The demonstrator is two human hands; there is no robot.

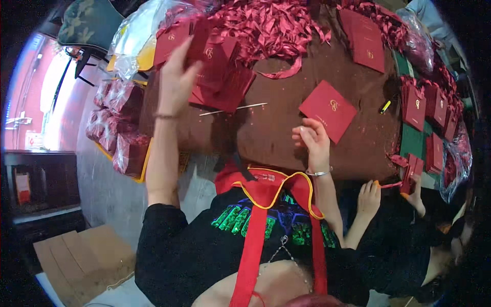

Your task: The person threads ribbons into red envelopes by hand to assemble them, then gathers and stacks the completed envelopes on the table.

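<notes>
My left hand (179, 77) is stretched out with thumb and fingers apart, slightly blurred, over the left edge of the stacked dark-red card pieces (221, 64) with gold emblems. Nothing shows in its grip. My right hand (314, 143) has loosely bent fingers and nothing visible in them. It hovers at the near corner of a single flat dark-red square card piece (330, 110), which lies turned at an angle on the brown-covered table (276, 133). Whether the fingertips touch that piece, I cannot tell. A thin pale stick (232, 109) lies between the stack and my right hand.
Dark-red ribbons (276, 30) are heaped at the back. More red pieces (365, 43) and a yellow marker (385, 106) lie to the right. A co-worker's hands (369, 199) handle a small red piece at lower right. Plastic-wrapped red bundles (120, 97) stand left, a brown carton (84, 256) below.
</notes>
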